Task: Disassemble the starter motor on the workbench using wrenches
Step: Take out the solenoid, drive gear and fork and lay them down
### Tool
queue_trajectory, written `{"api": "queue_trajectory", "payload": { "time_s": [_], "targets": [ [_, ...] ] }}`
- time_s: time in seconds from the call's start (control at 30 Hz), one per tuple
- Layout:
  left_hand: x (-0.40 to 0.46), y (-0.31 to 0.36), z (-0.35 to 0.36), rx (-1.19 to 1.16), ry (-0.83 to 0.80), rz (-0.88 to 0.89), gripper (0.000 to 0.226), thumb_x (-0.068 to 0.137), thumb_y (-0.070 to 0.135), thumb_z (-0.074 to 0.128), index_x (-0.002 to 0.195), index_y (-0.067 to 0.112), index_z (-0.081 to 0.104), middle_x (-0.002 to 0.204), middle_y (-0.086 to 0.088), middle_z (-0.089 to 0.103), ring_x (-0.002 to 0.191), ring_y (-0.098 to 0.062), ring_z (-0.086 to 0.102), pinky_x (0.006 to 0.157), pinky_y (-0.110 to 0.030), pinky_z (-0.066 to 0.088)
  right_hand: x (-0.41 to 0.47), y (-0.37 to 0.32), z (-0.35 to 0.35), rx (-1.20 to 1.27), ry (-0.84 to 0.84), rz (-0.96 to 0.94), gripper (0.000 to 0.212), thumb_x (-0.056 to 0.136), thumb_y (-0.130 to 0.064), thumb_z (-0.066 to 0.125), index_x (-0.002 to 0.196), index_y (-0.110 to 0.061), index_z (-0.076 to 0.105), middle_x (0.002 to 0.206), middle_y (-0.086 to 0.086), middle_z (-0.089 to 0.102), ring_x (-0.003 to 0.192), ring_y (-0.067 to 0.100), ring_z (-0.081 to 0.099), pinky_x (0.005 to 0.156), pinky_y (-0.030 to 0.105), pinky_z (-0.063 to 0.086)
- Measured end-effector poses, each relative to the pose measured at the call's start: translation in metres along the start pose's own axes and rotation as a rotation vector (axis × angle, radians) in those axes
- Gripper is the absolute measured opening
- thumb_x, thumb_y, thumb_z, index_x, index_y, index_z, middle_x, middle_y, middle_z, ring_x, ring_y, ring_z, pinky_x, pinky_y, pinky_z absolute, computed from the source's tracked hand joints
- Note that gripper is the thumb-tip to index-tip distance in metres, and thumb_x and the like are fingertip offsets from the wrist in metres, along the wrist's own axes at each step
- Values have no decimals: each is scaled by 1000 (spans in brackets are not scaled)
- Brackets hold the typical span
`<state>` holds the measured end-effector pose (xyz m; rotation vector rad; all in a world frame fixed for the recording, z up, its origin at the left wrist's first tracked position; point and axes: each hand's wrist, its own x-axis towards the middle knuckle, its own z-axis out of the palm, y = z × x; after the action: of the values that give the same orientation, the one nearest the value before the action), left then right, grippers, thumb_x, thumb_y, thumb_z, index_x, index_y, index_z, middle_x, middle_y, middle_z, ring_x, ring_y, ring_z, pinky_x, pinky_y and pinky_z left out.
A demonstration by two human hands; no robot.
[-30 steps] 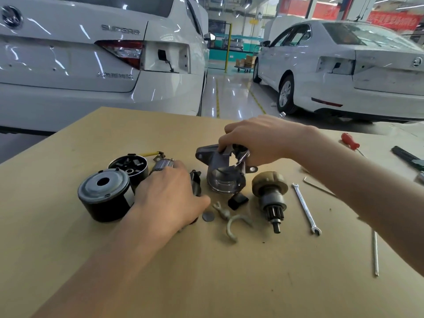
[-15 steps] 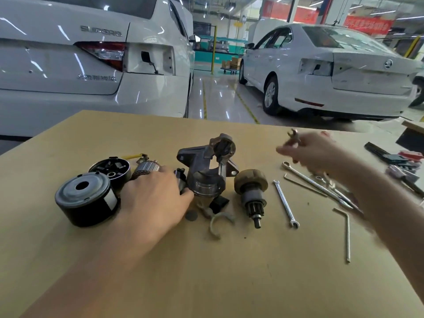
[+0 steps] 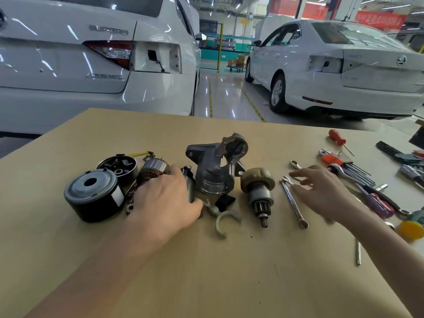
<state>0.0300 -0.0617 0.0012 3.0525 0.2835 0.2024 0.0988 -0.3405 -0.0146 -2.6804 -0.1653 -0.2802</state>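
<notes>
Starter motor parts lie spread on the wooden workbench. The grey drive-end housing stands in the middle. Left of it are the copper-wound armature, a black brush holder and the black field case. The pinion drive gear lies to the right, a grey shift fork in front. My left hand rests over the armature and a dark part beside it, fingers loosely curved. My right hand hovers flat, fingers straight, over a small wrench, holding nothing.
More wrenches, a hex key set, red-handled screwdrivers and a yellow cap crowd the bench's right side. A thin rod lies near the right front. Two white cars stand beyond the bench's far edge.
My right hand left the housing, carried a wrench rightward, and now is lowered over the tools with nothing in it. My left hand stayed on the armature.
</notes>
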Motion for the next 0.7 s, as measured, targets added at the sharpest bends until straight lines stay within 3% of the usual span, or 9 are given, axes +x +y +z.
{"api": "queue_trajectory", "payload": {
  "time_s": [0.13, 0.2, 0.3, 0.4, 0.53, 0.63, 0.7],
  "targets": [
    [3, -2, -2, -94, -51, -5, 48, 89, 53, 46, 110, 11, 36, 85, -3, 44, 78, -25, 45, 64, -31, 35, -3, -3, 1, 42, 83, -100, 27, 87, -18, 64, 113, -17, 66, 104, -2, 54, 94, 14, 58, 85, 31, 45],
    [9, -7, -9, -281, -135, -39, 41, 88, 52, 47, 99, 13, 41, 84, -3, 50, 74, -22, 51, 58, -30, 39, -5, -6, -2, 89, 149, -146, 26, 86, -13, 65, 111, -20, 67, 104, -3, 55, 93, 13, 59, 83, 29, 45],
    [18, -19, -22, -819, -197, -111, 32, 88, 43, 52, 84, 12, 55, 62, -5, 56, 49, -17, 53, 38, -23, 39, -8, -14, -6, 135, 233, -210, 31, 83, -8, 68, 111, -21, 67, 105, -5, 57, 90, 9, 59, 81, 27, 46],
    [19, -25, -36, -1490, -267, -167, 28, 93, 34, 49, 97, 8, 58, 63, -13, 61, 44, -20, 54, 36, -20, 38, -11, -22, -4, 219, 238, -226, 29, 85, -12, 66, 111, -22, 66, 102, -6, 58, 90, -1, 58, 79, 21, 43],
    [13, -19, -44, -2082, -449, -74, 37, 91, 27, 45, 104, -3, 60, 86, -24, 68, 60, -28, 66, 46, -24, 51, -14, -28, 3, 290, 175, -194, 22, 89, -16, 62, 110, -21, 66, 105, -3, 63, 91, 6, 62, 85, 30, 48],
    [8, -11, -41, -2343, -544, -34, 41, 89, 22, 49, 105, -15, 57, 99, -32, 65, 81, -42, 69, 66, -42, 61, -14, -30, 2, 313, 159, -185, 21, 89, -12, 62, 106, -23, 65, 103, -1, 65, 91, 13, 64, 89, 39, 51],
    [6, -7, -37, -2456, -570, 9, 45, 83, 18, 53, 112, -16, 52, 102, -34, 62, 93, -49, 66, 79, -54, 57, -17, -34, -1, 345, 201, -217, 22, 89, -8, 62, 103, -25, 64, 99, -2, 67, 91, 14, 64, 88, 41, 52]
  ]
}}
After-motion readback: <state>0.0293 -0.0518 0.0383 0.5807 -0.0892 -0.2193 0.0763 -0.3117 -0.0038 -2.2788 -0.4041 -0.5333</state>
